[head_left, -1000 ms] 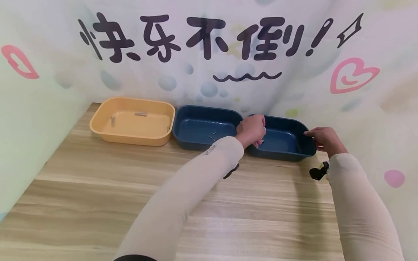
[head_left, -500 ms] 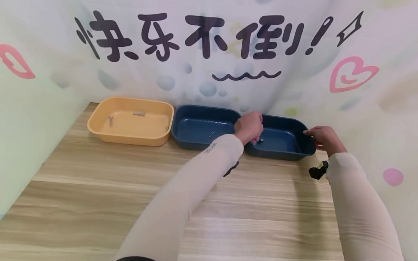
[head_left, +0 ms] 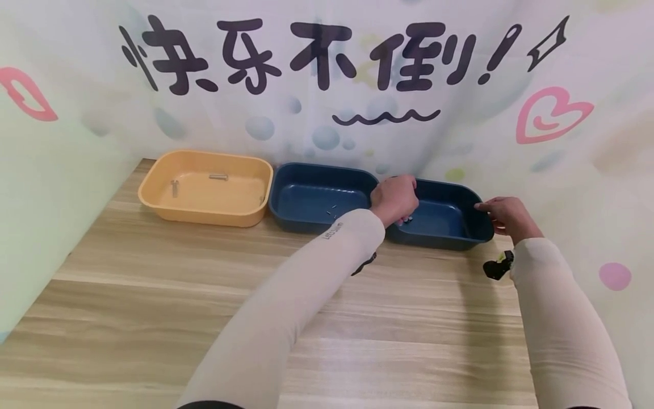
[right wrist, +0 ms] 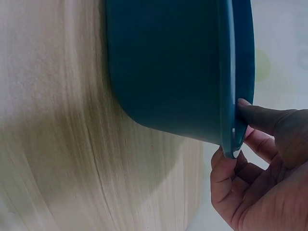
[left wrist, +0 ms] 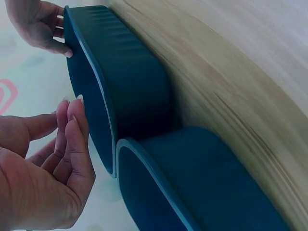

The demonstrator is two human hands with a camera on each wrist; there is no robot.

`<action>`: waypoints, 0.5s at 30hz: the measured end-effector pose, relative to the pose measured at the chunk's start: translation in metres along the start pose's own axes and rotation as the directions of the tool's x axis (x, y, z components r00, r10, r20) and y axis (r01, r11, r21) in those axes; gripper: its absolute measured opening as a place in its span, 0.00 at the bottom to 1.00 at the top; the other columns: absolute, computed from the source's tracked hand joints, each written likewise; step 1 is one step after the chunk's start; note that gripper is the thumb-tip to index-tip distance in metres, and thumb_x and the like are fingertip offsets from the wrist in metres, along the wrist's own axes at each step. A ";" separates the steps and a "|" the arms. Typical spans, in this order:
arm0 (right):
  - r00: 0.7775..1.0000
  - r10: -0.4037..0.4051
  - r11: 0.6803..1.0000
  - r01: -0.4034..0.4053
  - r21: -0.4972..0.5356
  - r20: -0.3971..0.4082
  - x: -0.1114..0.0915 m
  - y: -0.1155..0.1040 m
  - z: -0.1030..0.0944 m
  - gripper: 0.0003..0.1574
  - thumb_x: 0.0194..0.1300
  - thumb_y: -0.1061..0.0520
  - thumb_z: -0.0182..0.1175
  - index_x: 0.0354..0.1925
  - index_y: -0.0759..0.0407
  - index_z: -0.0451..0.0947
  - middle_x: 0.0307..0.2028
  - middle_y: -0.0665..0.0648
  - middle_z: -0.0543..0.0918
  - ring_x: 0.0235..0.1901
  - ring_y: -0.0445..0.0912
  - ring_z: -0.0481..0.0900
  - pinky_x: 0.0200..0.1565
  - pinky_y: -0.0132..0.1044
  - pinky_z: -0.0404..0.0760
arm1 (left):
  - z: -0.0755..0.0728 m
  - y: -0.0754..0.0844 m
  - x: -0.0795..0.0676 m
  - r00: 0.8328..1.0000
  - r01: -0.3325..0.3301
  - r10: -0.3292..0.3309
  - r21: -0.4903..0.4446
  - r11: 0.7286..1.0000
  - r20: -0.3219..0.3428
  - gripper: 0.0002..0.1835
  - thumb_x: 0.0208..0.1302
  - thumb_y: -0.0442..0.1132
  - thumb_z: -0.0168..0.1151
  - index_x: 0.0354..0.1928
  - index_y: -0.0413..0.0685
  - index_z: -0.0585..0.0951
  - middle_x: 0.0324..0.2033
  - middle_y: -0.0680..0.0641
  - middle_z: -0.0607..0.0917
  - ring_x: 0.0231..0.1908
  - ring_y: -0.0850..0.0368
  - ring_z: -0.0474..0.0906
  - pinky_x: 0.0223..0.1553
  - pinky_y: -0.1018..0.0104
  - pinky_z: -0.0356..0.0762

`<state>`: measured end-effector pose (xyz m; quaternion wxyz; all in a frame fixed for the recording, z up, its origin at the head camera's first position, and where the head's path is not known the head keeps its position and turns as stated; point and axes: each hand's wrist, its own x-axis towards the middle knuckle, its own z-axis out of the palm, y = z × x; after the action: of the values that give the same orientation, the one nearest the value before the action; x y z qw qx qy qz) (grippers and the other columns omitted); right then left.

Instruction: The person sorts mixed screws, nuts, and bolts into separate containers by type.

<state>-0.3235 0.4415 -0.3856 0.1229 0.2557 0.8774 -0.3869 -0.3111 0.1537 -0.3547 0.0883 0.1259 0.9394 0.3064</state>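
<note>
My right hand (head_left: 511,217) pinches the right end of the rim of the right blue plastic tray (head_left: 472,241), thumb inside and fingers outside, as the right wrist view (right wrist: 269,168) also shows. Over the left end of that tray is my left hand (head_left: 395,199), fingers curled towards the thumb. In the left wrist view, the left hand (left wrist: 53,178) shows nothing between thumb and fingers, though a tiny thing could be hidden. Small dark metal pieces (head_left: 407,220) lie in the tray just under its fingertips; their kind is too small to tell.
A middle blue tray (head_left: 306,226) holds several tiny metal pins or screws (head_left: 332,210). To its left stands a yellow tray (head_left: 204,218) with silver bolts (head_left: 218,176) inside. All three trays line up on the wooden table (head_left: 153,295) against a printed cloth backdrop (head_left: 286,125).
My left hand shifts slightly left, then back right, over the right tray's left end. Small dark pieces beneath it show more plainly half a second ago. My right hand stays on the rim.
</note>
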 end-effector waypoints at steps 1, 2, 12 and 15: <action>1.000 0.005 1.000 -0.005 0.000 -0.002 0.000 0.000 0.000 0.25 0.70 0.46 0.56 0.53 0.64 0.69 0.32 0.51 0.75 0.39 0.51 0.71 0.39 0.36 0.77 | -0.001 -0.001 0.000 1.000 -0.001 0.001 -0.006 1.000 0.000 0.15 0.69 0.40 0.54 0.56 0.60 0.76 0.15 0.54 0.81 0.17 0.60 0.81 0.29 0.68 0.74; 1.000 0.009 1.000 -0.009 0.000 -0.002 0.000 -0.001 0.000 0.26 0.70 0.46 0.56 0.54 0.65 0.69 0.32 0.51 0.75 0.39 0.51 0.71 0.39 0.36 0.78 | -0.002 -0.002 0.000 1.000 -0.001 0.001 -0.013 1.000 0.000 0.15 0.69 0.40 0.54 0.56 0.60 0.76 0.15 0.54 0.81 0.17 0.59 0.81 0.29 0.68 0.74; 0.999 0.036 0.998 -0.036 -0.047 0.014 -0.001 0.003 -0.002 0.42 0.65 0.32 0.55 0.57 0.66 0.67 0.37 0.56 0.75 0.34 0.46 0.77 0.43 0.39 0.81 | -0.009 -0.007 -0.003 1.000 -0.009 0.010 -0.017 1.000 0.015 0.20 0.69 0.40 0.53 0.61 0.61 0.74 0.15 0.53 0.81 0.17 0.59 0.81 0.28 0.68 0.73; 0.999 0.013 0.998 -0.010 -0.056 0.052 -0.008 0.005 -0.004 0.55 0.63 0.26 0.52 0.67 0.69 0.59 0.52 0.67 0.73 0.46 0.54 0.76 0.53 0.46 0.78 | -0.015 -0.010 -0.005 1.000 -0.018 0.018 0.019 1.000 0.023 0.21 0.70 0.43 0.52 0.63 0.62 0.73 0.21 0.55 0.83 0.20 0.61 0.81 0.32 0.67 0.74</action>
<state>-0.3145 0.4442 -0.3827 0.1554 0.2470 0.8828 -0.3680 -0.3113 0.1365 -0.3482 0.0949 0.1386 0.9401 0.2968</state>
